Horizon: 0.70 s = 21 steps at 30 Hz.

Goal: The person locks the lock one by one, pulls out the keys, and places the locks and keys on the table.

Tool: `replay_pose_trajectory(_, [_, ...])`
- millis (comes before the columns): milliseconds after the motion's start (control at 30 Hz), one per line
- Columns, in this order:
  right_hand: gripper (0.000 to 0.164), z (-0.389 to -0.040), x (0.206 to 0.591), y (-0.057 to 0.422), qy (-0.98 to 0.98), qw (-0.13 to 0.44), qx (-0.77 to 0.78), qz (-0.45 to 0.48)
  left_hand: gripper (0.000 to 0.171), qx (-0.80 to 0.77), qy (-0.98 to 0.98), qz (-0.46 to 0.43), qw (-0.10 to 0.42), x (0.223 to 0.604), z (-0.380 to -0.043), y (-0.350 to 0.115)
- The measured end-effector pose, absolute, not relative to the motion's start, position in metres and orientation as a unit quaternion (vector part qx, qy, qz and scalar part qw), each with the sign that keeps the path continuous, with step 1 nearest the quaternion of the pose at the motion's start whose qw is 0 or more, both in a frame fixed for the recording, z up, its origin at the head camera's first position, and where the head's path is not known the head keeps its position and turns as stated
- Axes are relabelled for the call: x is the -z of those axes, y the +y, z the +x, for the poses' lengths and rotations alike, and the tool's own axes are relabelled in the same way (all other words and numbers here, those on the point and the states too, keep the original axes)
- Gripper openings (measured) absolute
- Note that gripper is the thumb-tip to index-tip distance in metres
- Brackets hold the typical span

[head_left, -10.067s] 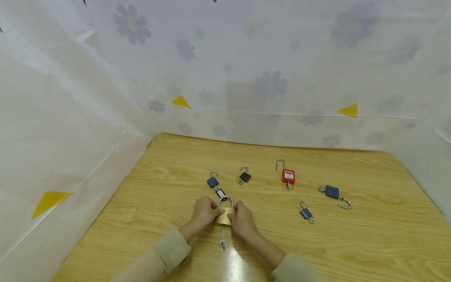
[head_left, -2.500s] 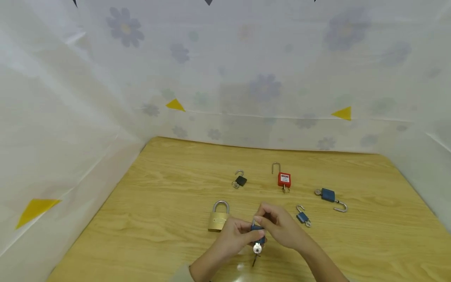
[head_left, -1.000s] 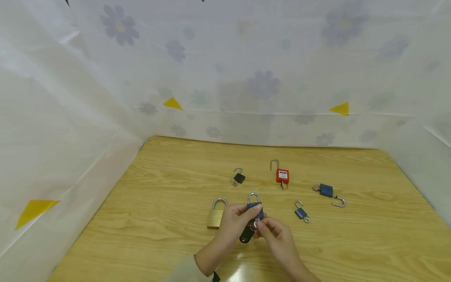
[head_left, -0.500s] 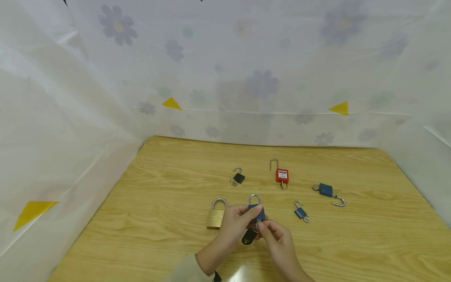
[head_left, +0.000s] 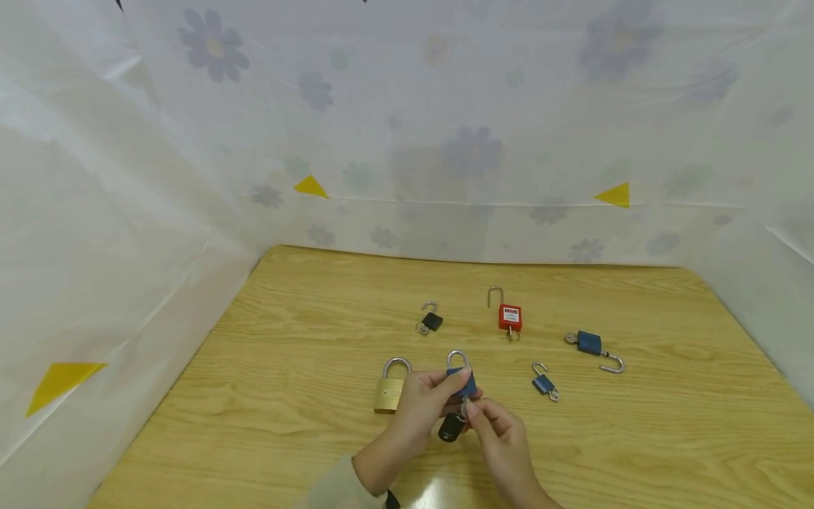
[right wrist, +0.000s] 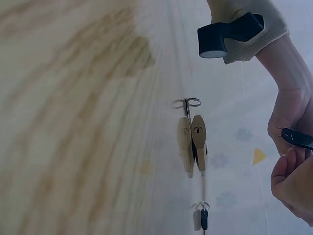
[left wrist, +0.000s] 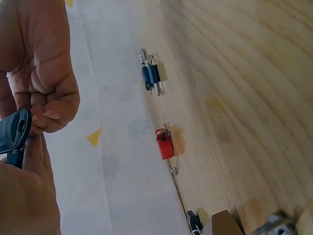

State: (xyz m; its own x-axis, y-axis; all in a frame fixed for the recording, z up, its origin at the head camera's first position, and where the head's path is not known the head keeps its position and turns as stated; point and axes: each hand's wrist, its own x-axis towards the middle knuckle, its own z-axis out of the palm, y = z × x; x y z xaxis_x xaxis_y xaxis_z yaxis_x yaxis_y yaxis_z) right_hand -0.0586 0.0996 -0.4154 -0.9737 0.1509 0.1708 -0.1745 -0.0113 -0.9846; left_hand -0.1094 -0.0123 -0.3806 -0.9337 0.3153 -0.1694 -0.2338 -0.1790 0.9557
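Observation:
Above the table, my left hand (head_left: 413, 410) holds a blue padlock (head_left: 463, 385), its thumb across the front of the body. The padlock's steel shackle (head_left: 457, 355) points away from me, both legs meeting the body. At the bottom end, my right hand (head_left: 505, 442) pinches the key (head_left: 465, 407) between thumb and fingers. A black key tag (head_left: 451, 428) hangs below the key, also seen in the left wrist view as a dark key tag (left wrist: 13, 131). Behind my left hand lies a brass padlock (head_left: 386, 397), partly hidden, its shackle closed.
Farther back lie a black padlock (head_left: 432, 322) and a red padlock (head_left: 510, 317), both with raised shackles. To the right are a small blue padlock (head_left: 543, 384) and a larger blue padlock (head_left: 588, 343), also unlocked. Keys with a ring (right wrist: 188, 105) lie beside the brass padlock.
The brass padlock, earlier gripped by both hands, now lies on the table. The blue padlock was picked up. My right hand moved from its shackle to its key; little differs over the last second.

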Motion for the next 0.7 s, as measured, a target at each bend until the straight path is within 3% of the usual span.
replay_pose_trajectory(267, [0.025,-0.055,0.417,0.100,-0.690,0.120,-0.713,0.023,0.039,-0.771,0.610,0.027,0.180,0.379,-0.110,-0.013])
replay_pose_trajectory(500, [0.023,-0.057,0.413,0.101,-0.709,0.092,-0.699,-0.009,0.038,-0.776,0.605,-0.004,0.175,0.378,-0.111,-0.013])
replay_pose_trajectory(700, [0.022,-0.060,0.411,0.103,-0.715,0.093,-0.692,0.027,0.039,-0.805,0.574,-0.046,0.142,0.376,-0.120,-0.016])
